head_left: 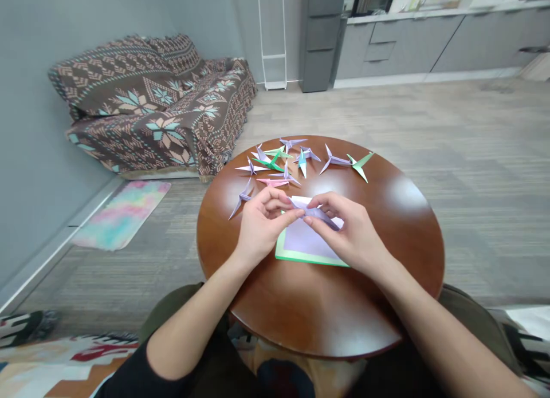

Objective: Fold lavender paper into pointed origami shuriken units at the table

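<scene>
Between my left hand (pixel 263 221) and my right hand (pixel 348 229) is a folded piece of purple origami paper (pixel 318 213), pinched at its left by the left thumb and fingers and farther right by the right ones. My fingers hide part of its shape. Below it lies a stack of square origami paper (pixel 301 240), a purple sheet on top and green edges showing. Beyond my hands several folded paper cranes are grouped, among them a pink crane (pixel 274 182), a dark green crane (pixel 272 162) and a purple crane (pixel 244 197) close to my left hand.
Everything rests on a round brown wooden table (pixel 318 318). A light green crane (pixel 360 166) lies towards its far right edge. A sofa with a patterned cover (pixel 172 111) stands at the far left, a pastel mat (pixel 122 215) before it. Grey kitchen cabinets (pixel 408 46) line the back.
</scene>
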`<action>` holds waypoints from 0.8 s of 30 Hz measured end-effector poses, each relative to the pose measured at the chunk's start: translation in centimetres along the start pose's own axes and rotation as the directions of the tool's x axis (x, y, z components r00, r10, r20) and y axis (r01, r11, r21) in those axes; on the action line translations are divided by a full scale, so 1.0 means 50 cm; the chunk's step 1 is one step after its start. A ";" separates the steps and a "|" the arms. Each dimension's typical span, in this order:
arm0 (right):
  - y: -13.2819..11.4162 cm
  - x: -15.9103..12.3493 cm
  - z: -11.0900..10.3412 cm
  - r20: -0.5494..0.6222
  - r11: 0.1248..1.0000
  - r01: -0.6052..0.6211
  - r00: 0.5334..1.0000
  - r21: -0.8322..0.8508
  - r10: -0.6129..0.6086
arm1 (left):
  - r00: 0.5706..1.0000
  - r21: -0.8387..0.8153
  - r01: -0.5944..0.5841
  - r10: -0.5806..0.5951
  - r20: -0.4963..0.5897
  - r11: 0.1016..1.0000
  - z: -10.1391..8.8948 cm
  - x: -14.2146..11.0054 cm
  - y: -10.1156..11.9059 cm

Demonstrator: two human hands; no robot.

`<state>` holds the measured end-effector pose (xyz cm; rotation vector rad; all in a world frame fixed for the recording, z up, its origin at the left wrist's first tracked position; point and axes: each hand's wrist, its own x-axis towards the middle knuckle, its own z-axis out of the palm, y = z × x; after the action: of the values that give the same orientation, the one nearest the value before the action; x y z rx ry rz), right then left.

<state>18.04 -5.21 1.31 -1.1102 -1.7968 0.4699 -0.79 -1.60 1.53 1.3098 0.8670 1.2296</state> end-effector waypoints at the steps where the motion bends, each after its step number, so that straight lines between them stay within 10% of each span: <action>1: -0.001 0.001 -0.001 0.007 1.000 0.003 1.000 0.005 -0.003 | 1.000 -0.002 0.002 -0.002 -0.004 1.000 0.000 0.000 -0.001; 24: 0.001 0.005 0.002 -0.008 0.998 -0.057 0.998 0.040 0.057 | 0.997 0.047 -0.014 0.010 0.070 0.999 0.010 -0.004 0.000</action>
<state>17.93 -4.96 1.35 -1.1372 -1.7442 0.5313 -0.33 -1.90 1.53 1.3898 0.8434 1.1717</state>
